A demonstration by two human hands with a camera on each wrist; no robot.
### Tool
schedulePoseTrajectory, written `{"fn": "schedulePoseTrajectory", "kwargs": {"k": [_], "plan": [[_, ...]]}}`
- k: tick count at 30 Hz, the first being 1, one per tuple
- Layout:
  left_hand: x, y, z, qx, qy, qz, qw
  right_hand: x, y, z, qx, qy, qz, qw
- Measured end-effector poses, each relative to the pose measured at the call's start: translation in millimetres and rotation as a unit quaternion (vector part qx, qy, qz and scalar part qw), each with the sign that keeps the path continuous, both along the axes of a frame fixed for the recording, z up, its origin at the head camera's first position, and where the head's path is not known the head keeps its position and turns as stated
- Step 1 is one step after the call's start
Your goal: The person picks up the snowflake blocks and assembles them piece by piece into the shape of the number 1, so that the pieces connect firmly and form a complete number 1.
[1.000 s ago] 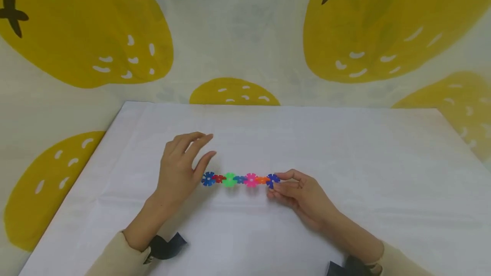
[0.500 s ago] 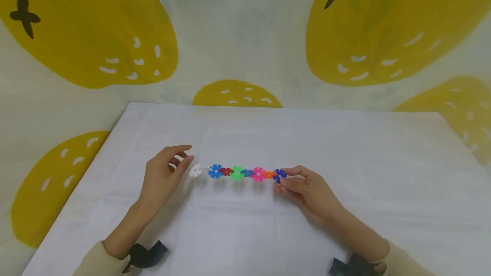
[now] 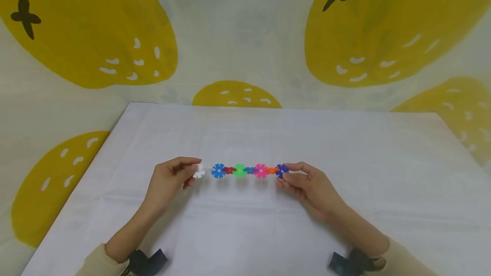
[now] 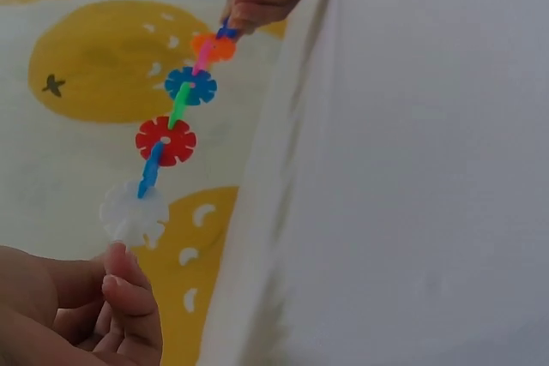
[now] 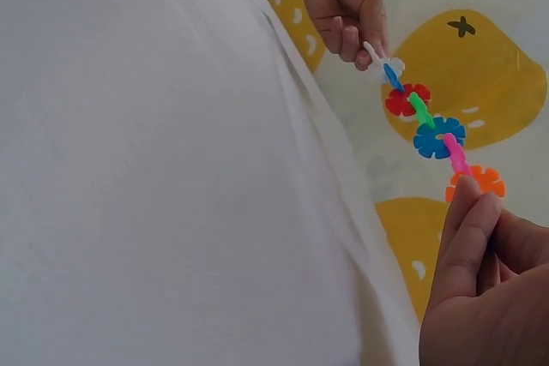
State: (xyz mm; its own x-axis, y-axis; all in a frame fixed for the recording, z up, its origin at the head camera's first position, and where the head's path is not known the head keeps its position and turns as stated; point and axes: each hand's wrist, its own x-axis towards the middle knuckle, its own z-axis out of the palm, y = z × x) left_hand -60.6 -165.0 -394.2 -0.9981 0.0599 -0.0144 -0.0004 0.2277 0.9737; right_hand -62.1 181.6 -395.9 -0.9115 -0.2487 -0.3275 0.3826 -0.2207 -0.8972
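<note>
A chain of interlocked plastic snowflake discs (image 3: 240, 171) stretches between the two hands, held above the table. Its colours run white, blue, red, green, blue, pink, orange and dark blue. The left hand (image 3: 167, 181) pinches the white end disc (image 3: 199, 171) between thumb and fingers. At the other end, the right hand (image 3: 315, 188) pinches the dark blue disc (image 3: 282, 171). Neighbouring discs stand crosswise to each other, as the red disc (image 4: 165, 141) and green disc (image 4: 178, 105) show in the left wrist view. In the right wrist view, fingers cover the dark blue end.
A white cloth covers the table (image 3: 245, 233), its far edge meeting a backdrop (image 3: 238, 33) printed with large yellow fruit shapes. Dark straps (image 3: 147, 263) sit at both wrists, below light sleeves.
The left hand was apart from the chain, moved left and down, and now pinches the white end disc, which came into view. The right hand keeps its grip and shifted slightly right and up.
</note>
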Motion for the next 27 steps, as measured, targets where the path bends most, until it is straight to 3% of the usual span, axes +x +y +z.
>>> {"fn": "schedulePoseTrajectory", "kwargs": {"k": [5, 11, 19, 22, 27], "plan": [[6.5, 3.3, -1.1, 0.059, -0.037, 0.010, 0.9975, -4.8, 4.2, 3.1, 0.032, 0.015, -0.004, 0.9994], [15.6, 10.9, 5.1, 0.063, -0.054, 0.019, 0.9964, -12.9, 6.9, 12.4, 0.066, 0.032, -0.008, 0.9973], [25.9, 26.7, 14.4, 0.097, -0.083, -0.005, 0.9918, -29.5, 10.6, 22.5, 0.081, 0.036, -0.028, 0.9957], [28.6, 32.0, 14.5, 0.102, -0.084, -0.009, 0.9912, -37.3, 11.1, 24.0, 0.090, 0.047, -0.022, 0.9946], [31.5, 41.3, 12.9, 0.070, -0.064, -0.013, 0.9954, -49.9, 10.3, 26.0, 0.084, 0.072, -0.022, 0.9936]]}}
